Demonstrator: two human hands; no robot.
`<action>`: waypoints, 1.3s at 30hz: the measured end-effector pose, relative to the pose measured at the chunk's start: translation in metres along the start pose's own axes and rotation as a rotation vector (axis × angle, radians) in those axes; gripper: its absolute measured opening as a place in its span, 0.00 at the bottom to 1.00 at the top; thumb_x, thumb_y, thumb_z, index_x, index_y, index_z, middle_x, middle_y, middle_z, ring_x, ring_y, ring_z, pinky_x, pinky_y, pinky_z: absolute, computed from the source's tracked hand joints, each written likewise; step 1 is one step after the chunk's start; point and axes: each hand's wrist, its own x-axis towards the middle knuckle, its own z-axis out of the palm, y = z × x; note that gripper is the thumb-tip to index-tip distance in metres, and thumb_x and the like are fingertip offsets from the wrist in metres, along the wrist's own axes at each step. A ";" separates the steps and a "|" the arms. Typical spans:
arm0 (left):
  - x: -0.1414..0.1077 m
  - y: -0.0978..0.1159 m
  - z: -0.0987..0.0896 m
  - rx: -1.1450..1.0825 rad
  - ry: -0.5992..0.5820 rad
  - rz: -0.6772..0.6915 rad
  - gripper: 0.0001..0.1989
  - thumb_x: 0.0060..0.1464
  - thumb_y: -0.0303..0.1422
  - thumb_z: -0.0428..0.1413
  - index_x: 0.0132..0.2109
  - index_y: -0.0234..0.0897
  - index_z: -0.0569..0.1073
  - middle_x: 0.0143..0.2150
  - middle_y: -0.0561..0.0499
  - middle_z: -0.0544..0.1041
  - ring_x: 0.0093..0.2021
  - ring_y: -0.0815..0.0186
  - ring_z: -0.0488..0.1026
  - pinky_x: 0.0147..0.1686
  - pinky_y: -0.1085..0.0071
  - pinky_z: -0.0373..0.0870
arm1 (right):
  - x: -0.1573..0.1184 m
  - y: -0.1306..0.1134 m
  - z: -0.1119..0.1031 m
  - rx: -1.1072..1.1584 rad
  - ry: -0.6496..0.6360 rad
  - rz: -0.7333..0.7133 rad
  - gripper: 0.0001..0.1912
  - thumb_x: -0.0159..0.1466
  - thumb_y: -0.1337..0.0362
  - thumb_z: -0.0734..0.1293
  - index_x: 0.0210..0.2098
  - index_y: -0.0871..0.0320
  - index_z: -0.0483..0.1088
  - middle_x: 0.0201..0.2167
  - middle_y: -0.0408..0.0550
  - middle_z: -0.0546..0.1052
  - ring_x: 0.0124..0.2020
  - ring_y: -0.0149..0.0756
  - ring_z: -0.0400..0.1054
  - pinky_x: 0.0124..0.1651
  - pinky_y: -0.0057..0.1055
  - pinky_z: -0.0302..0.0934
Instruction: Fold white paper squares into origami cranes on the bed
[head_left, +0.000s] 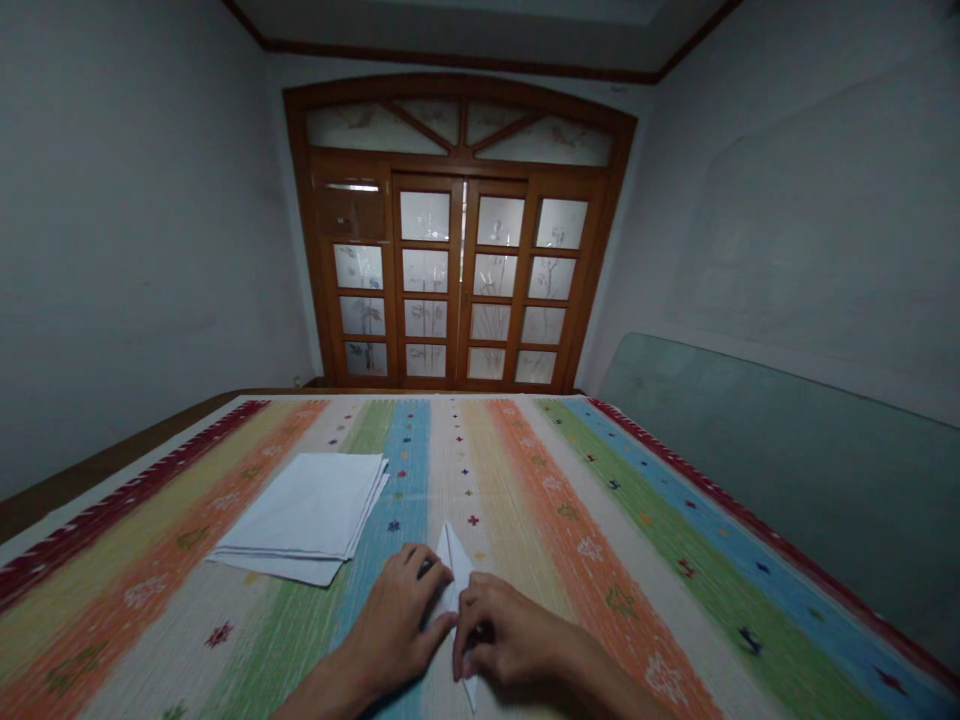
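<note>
A narrow piece of folded white paper [456,556], pointed at its far and near ends, lies on the striped cloth in front of me. On its left side rests my left hand [409,615], fingers bent and pressing on the paper, thumb reaching toward the middle. My right hand [502,625] is closed in a pinch on the paper's right edge. Parts of the paper are hidden under both hands. Off to the left of my left hand sits a stack of square white paper sheets [307,510], slightly fanned.
A striped, patterned tablecloth [540,540] covers the table. Along the right side stands a pale greenish panel [750,430]. Wooden doors with frosted panes [459,280] are at the far end, beyond the table, with white walls on both sides.
</note>
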 end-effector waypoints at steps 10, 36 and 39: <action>0.000 0.000 0.000 -0.016 -0.018 -0.005 0.15 0.52 0.31 0.62 0.48 0.40 0.73 0.51 0.45 0.72 0.54 0.51 0.67 0.54 0.55 0.65 | 0.000 0.003 -0.002 0.032 -0.020 -0.048 0.07 0.57 0.67 0.78 0.35 0.49 0.83 0.32 0.41 0.72 0.43 0.36 0.64 0.48 0.28 0.55; -0.007 -0.004 0.003 -0.140 -0.113 -0.074 0.36 0.36 0.40 0.72 0.53 0.40 0.70 0.60 0.41 0.66 0.62 0.45 0.61 0.62 0.49 0.59 | -0.006 -0.016 -0.005 0.024 0.077 0.252 0.20 0.45 0.74 0.77 0.31 0.56 0.65 0.31 0.37 0.64 0.34 0.31 0.57 0.35 0.26 0.49; -0.006 -0.002 0.003 -0.153 -0.115 -0.097 0.36 0.35 0.39 0.72 0.52 0.40 0.70 0.60 0.41 0.65 0.62 0.45 0.62 0.62 0.51 0.60 | -0.007 -0.017 -0.007 0.043 0.065 0.251 0.19 0.47 0.74 0.78 0.32 0.56 0.66 0.32 0.37 0.64 0.34 0.31 0.58 0.34 0.25 0.49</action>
